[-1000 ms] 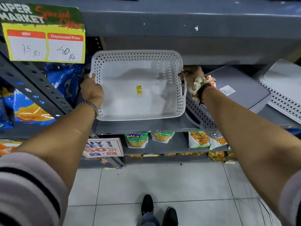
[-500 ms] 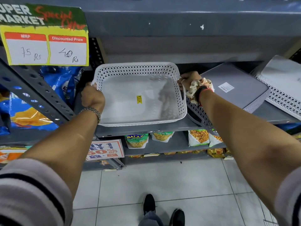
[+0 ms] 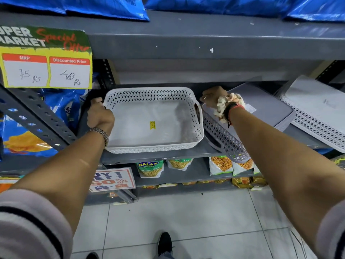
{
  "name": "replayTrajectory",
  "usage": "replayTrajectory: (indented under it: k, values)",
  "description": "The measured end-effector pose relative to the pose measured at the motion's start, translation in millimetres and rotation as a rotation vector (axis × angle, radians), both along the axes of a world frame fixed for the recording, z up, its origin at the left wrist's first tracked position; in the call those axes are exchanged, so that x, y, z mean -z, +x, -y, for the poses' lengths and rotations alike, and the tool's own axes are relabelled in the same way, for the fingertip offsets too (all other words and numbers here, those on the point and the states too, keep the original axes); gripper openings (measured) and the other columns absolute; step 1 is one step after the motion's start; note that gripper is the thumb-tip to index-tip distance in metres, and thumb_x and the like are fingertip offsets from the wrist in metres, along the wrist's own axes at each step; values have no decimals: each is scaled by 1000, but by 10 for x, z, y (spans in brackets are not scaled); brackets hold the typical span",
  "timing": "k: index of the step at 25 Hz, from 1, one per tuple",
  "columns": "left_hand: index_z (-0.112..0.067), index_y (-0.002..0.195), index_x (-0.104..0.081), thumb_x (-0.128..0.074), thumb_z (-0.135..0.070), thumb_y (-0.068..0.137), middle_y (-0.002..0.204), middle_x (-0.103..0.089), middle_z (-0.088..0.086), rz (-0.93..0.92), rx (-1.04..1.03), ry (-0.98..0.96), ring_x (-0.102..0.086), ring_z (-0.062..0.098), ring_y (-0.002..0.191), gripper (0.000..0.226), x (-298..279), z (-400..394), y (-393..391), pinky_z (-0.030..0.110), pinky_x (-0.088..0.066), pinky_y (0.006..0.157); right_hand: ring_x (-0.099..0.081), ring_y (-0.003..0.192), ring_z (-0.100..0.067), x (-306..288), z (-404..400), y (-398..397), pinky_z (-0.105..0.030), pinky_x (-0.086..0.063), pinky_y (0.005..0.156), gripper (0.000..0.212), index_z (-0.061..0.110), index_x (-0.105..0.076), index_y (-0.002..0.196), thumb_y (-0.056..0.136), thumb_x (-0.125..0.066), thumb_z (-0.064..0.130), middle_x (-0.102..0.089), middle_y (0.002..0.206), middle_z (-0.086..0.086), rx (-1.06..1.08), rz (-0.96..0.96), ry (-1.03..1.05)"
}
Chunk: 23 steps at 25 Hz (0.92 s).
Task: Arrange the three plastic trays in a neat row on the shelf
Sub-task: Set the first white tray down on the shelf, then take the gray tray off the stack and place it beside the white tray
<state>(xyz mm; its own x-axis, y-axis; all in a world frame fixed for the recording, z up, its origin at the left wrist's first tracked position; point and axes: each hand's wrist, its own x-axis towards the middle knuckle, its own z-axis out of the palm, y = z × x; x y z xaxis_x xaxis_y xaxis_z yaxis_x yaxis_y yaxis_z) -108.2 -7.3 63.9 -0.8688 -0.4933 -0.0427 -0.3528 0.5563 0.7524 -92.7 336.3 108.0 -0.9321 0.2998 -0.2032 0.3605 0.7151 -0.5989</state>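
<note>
Standing on pale floor tiles (image 3: 168, 217), the person had one black shoe (image 3: 165, 243) visible near the bottom edge. Both forearms reached up to a grey shelf (image 3: 158, 157).

Left hand (image 3: 99, 116): fingers curled shut over the left end rim of the white tray (image 3: 153, 120); a metal bracelet (image 3: 99, 132) sat at the wrist. White tray lay flat and upright on the shelf, near its front edge, a small yellow sticker (image 3: 152, 125) on its floor.

Right hand (image 3: 212, 97): closed, resting at the upper left edge of the grey tray (image 3: 261, 109), just beside the white tray's right handle. Whether it actually gripped the grey tray could not be told. A scrunchie (image 3: 226, 106) and dark bands ringed that wrist.

Grey tray was upside down and tilted, its left end overhanging the shelf front. Third tray (image 3: 315, 113), white, also inverted and tilted, lay to the right, its edge overlapping the grey one.

Farther: snack packets (image 3: 150, 168) on the lower shelf, a price sign (image 3: 44, 58) upper left, blue bags (image 3: 104, 6) on top.
</note>
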Motion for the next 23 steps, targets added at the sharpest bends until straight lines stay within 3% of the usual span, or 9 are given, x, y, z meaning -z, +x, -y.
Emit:
replayTrajectory:
  k: [4,9,12,15,17,19,20,21,23]
  values:
    - [-14,131,-45,-38,-5,84,130,-56,15,-169,72,-124,-54,36,117,48,-42,-243,18,45,-44,100,-60,112,-28,-144,-497,103,-34,-46,103,32,19,-66,111,79,-62,20,-65,123,-6,119,-108,-21]
    - [-11,131,-49,-33,2,88,103,-54,1,-304,223,-53,-56,28,102,48,-151,-1011,195,33,-42,91,-54,118,-34,-380,-1364,566,-32,-42,99,33,13,-62,117,87,-51,16,-61,127,-15,246,-184,149]
    - [-7,124,-55,-33,5,86,119,-62,12,-370,231,6,-57,27,107,45,-189,-1462,242,25,-41,88,-49,122,-36,-497,-1876,797,-32,-37,99,35,6,-55,124,91,-47,14,-54,133,-20,232,-128,225]
    - [-4,116,-58,-33,6,87,123,-63,13,-431,248,25,-58,27,113,40,-120,-1942,393,15,-39,89,-49,121,-38,-376,-2452,820,-36,-40,99,39,13,-55,125,91,-45,31,-55,133,-18,252,-47,219]
    - [-3,110,-60,-33,7,87,119,-66,12,-461,272,42,-60,26,112,37,-29,-2209,518,21,-43,95,-50,121,-36,-224,-2718,730,-37,-40,100,40,10,-56,124,91,-45,31,-55,132,-18,195,-11,160]
    - [-2,104,-61,-33,8,85,111,-68,11,-486,273,77,-64,20,102,35,58,-2519,662,31,-50,94,-50,121,-32,-21,-3019,633,-38,-40,101,36,7,-53,124,92,-44,22,-55,131,-15,135,60,60]
    - [-2,104,-61,-34,9,84,104,-69,9,-478,273,114,-66,13,93,36,86,-2647,743,32,-54,89,-52,118,-28,68,-3112,595,-40,-40,101,33,13,-54,121,93,-42,23,-56,127,-7,75,86,81]
    - [-3,104,-61,-34,10,83,97,-68,6,-451,271,155,-66,2,83,37,112,-2783,851,27,-56,82,-53,115,-26,147,-3205,561,-42,-39,100,29,22,-57,116,93,-40,28,-56,120,1,19,123,107]
    - [-6,103,-63,-36,11,85,88,-66,-2,-369,272,205,-64,-9,67,36,149,-2979,1081,15,-55,70,-53,117,-29,230,-3287,471,-45,-38,104,39,21,-58,114,90,-36,44,-57,124,-1,-21,132,85]
